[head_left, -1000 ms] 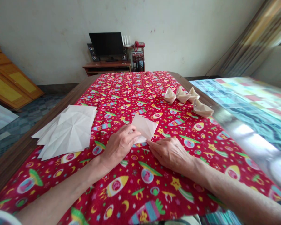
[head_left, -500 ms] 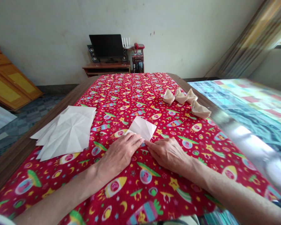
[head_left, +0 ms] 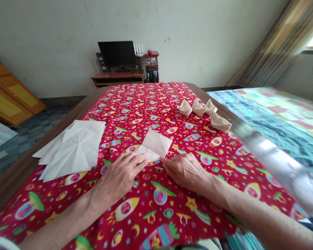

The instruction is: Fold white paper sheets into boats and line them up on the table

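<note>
A small folded sheet of white paper (head_left: 158, 143) lies on the red tablecloth in front of me, its near edge turned up in a flap. My left hand (head_left: 126, 170) has the left end of that flap between thumb and fingers. At the right corner, my right hand (head_left: 184, 170) keeps its fingertips closed on the paper, the other fingers curled under. Off to the left is a stack of creased white paper sheets (head_left: 80, 147), spread like a fan. Several folded paper boat shapes (head_left: 220, 122) stand toward the right edge of the table.
A red patterned tablecloth (head_left: 156, 205) covers most of the brown table (head_left: 67, 114). Beyond its far end are a monitor (head_left: 117, 53) on a low desk and a red telephone (head_left: 152, 53). A bed with a checked cover (head_left: 271, 114) is at the right, a wooden cabinet (head_left: 11, 93) at the left.
My left hand has slid left along the near fold, uncovering more of the flap. My right hand stays at the right corner. The view has shifted slightly.
</note>
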The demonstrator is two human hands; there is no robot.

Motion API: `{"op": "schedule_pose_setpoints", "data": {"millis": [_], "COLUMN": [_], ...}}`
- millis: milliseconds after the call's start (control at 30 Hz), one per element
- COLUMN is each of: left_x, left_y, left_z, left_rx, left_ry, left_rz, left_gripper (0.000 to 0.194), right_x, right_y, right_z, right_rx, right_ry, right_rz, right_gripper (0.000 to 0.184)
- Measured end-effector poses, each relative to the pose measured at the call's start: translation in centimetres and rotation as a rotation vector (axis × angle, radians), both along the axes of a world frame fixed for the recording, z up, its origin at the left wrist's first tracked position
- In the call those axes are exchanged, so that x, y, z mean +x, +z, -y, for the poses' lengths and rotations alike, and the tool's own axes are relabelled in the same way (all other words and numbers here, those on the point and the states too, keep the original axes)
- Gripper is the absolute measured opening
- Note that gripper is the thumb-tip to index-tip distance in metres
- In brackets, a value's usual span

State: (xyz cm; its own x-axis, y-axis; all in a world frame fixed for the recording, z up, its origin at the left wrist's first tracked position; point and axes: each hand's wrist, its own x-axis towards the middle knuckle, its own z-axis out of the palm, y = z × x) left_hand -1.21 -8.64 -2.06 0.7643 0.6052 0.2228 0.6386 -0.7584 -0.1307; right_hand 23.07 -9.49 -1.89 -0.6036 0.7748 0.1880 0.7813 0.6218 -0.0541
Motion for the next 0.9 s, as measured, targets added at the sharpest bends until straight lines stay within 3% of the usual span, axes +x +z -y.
{"op": "schedule_pose_setpoints", "data": {"millis": [467, 600, 800, 900], "left_x": [-3.0, -1.5, 1.6, 2.0], "left_y": [-0.3, 0.8, 1.0, 1.0], "left_z": [0.8, 0.7, -0.4, -1.0], "left_rx": [0.037, 0.116, 0.038, -0.006], "left_ry": [-0.004, -0.026, -0.090, -0.089], "left_rz": [0.126, 0.216, 0.106, 0.080], "left_gripper": [0.043, 0.038, 0.033, 0.033], "right_x": [0.0, -0.1, 0.1, 0.8], "right_y": [-0.3, -0.1, -0.1, -0.2], "right_z": [-0.2, -0.2, -0.1, -0.8], "right_rx": [0.024, 0.007, 0.026, 0.131], "right_ry": [0.002, 0.006, 0.024, 0.016], "right_rz": [0.012, 0.014, 0.000, 0.010], "right_gripper": [0.031, 0.030, 0.026, 0.025]}}
